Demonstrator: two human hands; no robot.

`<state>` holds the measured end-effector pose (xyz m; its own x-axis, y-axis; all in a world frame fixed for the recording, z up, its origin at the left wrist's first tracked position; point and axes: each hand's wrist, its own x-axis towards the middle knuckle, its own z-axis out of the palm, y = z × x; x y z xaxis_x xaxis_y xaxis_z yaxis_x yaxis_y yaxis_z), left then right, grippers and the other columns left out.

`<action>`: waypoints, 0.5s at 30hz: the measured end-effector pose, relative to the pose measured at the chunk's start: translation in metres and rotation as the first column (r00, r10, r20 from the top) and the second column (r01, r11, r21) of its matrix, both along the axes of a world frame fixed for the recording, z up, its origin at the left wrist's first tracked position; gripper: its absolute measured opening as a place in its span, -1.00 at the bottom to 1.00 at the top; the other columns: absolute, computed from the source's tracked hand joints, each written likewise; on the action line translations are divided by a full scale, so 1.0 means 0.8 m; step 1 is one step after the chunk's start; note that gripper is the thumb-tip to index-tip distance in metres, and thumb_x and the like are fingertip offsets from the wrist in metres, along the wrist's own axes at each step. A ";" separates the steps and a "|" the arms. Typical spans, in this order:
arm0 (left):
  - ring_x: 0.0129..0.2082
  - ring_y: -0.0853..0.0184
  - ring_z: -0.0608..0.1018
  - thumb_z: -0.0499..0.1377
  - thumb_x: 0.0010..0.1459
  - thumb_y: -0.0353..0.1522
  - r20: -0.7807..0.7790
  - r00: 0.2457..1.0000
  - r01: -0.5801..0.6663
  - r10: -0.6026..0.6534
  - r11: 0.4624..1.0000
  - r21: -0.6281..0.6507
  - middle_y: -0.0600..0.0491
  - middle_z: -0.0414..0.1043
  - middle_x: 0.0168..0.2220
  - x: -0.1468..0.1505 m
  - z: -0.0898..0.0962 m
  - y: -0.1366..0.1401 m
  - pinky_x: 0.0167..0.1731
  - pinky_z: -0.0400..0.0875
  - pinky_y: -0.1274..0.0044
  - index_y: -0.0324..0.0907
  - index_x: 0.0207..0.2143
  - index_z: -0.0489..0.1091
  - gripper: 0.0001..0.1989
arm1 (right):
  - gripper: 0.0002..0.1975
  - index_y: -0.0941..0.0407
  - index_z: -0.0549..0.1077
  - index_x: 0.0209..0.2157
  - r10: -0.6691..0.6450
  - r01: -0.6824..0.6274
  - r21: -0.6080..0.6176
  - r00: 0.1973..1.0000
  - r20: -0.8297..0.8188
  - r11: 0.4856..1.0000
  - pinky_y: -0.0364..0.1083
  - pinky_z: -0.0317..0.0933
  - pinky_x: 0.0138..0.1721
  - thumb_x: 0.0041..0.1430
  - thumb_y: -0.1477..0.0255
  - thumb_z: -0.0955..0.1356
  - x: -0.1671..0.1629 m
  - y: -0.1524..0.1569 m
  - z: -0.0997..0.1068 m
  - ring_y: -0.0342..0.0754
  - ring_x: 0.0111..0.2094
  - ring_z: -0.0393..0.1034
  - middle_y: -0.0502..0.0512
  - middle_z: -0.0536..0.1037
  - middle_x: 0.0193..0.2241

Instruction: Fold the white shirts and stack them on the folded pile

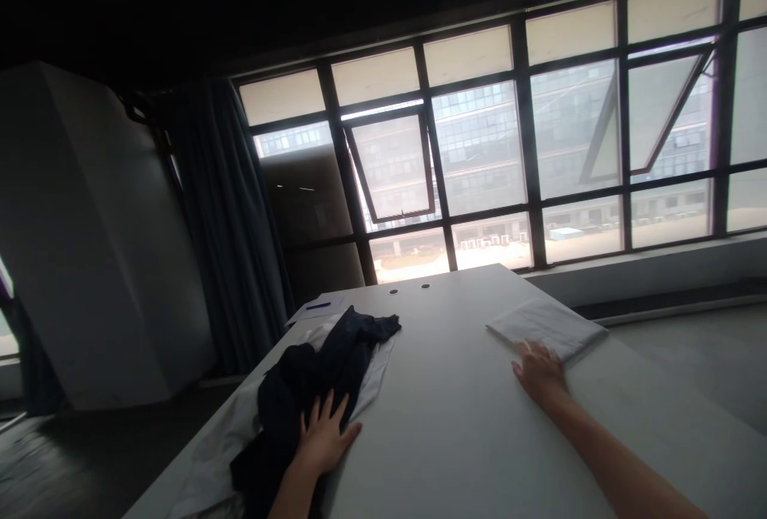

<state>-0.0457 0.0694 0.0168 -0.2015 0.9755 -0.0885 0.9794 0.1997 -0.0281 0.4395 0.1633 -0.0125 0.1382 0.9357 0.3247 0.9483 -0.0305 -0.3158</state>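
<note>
My left hand (325, 437) lies with fingers spread on a crumpled dark navy garment (335, 363). Beneath and beside that garment are white cloths (221, 443), rumpled along the table's left side. Over on the right, my right hand (539, 371) rests on the near edge of a flat, folded white cloth (551, 323), its fingers extended over the fabric. Neither hand appears to grip anything. The lower part of the dark garment is partly covered by my left forearm.
Both piles lie on a long white table (437, 391) with two round holes near its far end. A paper with a dark blue pen (318, 306) sits at the far left. Beyond are windows, two tilted open, a blue curtain (224, 239) and a pillar (113, 247).
</note>
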 end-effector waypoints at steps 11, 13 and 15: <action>0.42 -0.03 0.12 -0.06 0.36 -0.18 -0.038 0.999 0.028 -0.020 0.972 0.232 -0.18 0.16 0.40 0.032 0.024 -0.004 0.35 -0.11 0.03 -0.13 0.27 0.34 -0.47 | -0.62 0.28 0.54 -0.10 -0.065 0.050 -0.150 0.993 -0.098 0.987 0.13 0.20 -0.04 0.26 0.60 0.15 0.054 0.015 0.006 0.28 -0.01 0.45 0.50 0.57 -0.09; 0.41 -0.02 0.15 -0.01 0.34 -0.18 -0.012 0.997 0.072 -0.071 0.974 0.214 -0.15 0.20 0.37 0.047 0.038 -0.004 0.34 -0.04 0.05 -0.10 0.27 0.33 -0.48 | -0.67 0.26 0.55 -0.19 0.010 -0.040 -0.199 0.989 -0.150 0.979 0.08 0.21 -0.09 0.18 0.61 0.19 0.047 0.009 0.017 0.24 -0.07 0.46 0.46 0.58 -0.15; 0.38 0.06 0.23 0.03 0.33 -0.11 0.026 0.987 0.150 -0.157 0.974 0.172 -0.08 0.22 0.37 0.065 0.048 -0.006 0.32 0.09 0.18 -0.03 0.31 0.28 -0.45 | -0.75 0.21 0.54 -0.30 0.111 -0.166 -0.246 0.968 -0.224 0.955 0.00 0.21 -0.17 0.10 0.59 0.24 0.033 0.000 0.031 0.15 -0.17 0.46 0.35 0.59 -0.24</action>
<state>0.0067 0.0645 0.0550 -0.0481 0.9960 0.0759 0.9984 0.0457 0.0325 0.4660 0.1634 0.0119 0.0387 0.9982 0.0450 0.8646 -0.0109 -0.5024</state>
